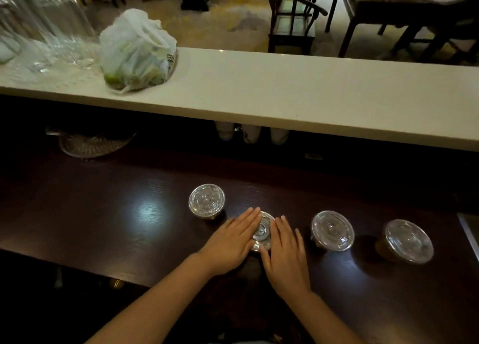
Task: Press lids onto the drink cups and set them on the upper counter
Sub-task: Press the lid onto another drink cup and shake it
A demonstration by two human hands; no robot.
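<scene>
Both hands lay flat, fingers straight and together, on the clear round lid (pixel 262 231) of one drink cup on the dark, glossy wood-grain worktop (pixel 103 214); the left hand (pixel 230 242) covered its left side, the right hand (pixel 285 255) its right, neither grip curled around anything. Three more lidded cups stood in the same loose row: one (pixel 206 201) just beyond the left fingertips, one (pixel 332 231) near the right hand, one (pixel 409 241) further right. Above ran the pale, smooth upper counter (pixel 298 89), bearing a knotted white plastic bag (pixel 137 50) and blurred clear glassware (pixel 46 29) at its left end. Under its edge hung pale stacked cups (pixel 251 133); a wire strainer (pixel 90 142) lay at the back left.
</scene>
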